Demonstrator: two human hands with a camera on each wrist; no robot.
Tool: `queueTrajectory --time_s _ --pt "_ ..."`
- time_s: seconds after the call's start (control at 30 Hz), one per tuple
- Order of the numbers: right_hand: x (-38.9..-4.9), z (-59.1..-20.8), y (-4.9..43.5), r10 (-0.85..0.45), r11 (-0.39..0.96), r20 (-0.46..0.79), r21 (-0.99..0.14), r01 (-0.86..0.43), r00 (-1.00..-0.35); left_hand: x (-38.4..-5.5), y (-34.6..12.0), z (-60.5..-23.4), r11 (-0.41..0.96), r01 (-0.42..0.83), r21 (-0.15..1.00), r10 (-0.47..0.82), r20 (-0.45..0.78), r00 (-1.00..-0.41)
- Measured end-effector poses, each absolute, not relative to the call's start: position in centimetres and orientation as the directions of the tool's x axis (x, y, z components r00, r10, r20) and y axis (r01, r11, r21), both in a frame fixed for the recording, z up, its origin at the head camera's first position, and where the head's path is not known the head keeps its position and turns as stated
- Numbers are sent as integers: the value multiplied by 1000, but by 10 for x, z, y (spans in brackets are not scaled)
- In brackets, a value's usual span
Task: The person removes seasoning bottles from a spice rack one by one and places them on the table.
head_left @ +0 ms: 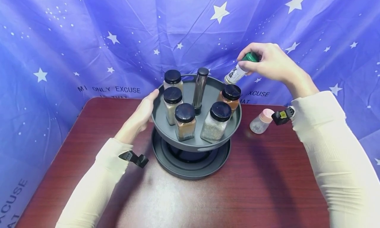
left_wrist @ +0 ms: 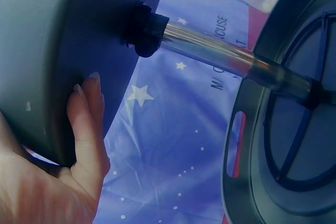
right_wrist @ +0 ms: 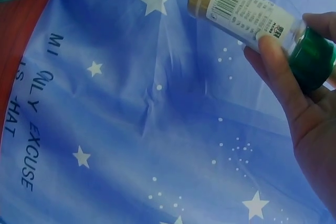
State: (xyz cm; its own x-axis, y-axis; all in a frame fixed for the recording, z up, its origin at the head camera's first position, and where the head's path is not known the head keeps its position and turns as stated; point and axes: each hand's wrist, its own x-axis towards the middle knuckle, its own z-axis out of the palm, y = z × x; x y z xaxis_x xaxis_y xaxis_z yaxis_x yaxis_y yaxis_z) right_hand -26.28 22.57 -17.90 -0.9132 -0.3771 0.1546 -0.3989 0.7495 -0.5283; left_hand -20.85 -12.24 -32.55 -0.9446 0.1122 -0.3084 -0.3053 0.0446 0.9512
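Observation:
My right hand (head_left: 268, 61) grips a spice jar (head_left: 236, 73) by its green lid. The jar tilts with its base toward the right rim of a grey two-tier turntable rack (head_left: 160, 114); in the right wrist view its label and tan contents show. On the left, my left hand (head_left: 143, 111) holds the upper tray's edge. The left wrist view shows its fingers (left_wrist: 86, 129) curled beneath that tray. Several black-lidded jars stand on the upper tray, among them a pale one (head_left: 215, 124), a tan one (head_left: 185, 122) and an orange one (head_left: 231, 96) near the held jar.
A small shaker with a pink lid (head_left: 261, 121) stands on the red-brown table (head_left: 252, 188), right of the rack. The rack's metal post (head_left: 200, 91) rises among the jars. Its lower tray (head_left: 190, 172) rests on the table. A blue starred curtain (head_left: 133, 30) hangs behind.

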Motion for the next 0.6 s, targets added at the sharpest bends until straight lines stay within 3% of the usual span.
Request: queueTrajectory --time_s 0.6 --pt "-277 -183 251 -315 838 91 -442 -322 -945 -209 -123 -324 62 -304 951 118 -310 -943"
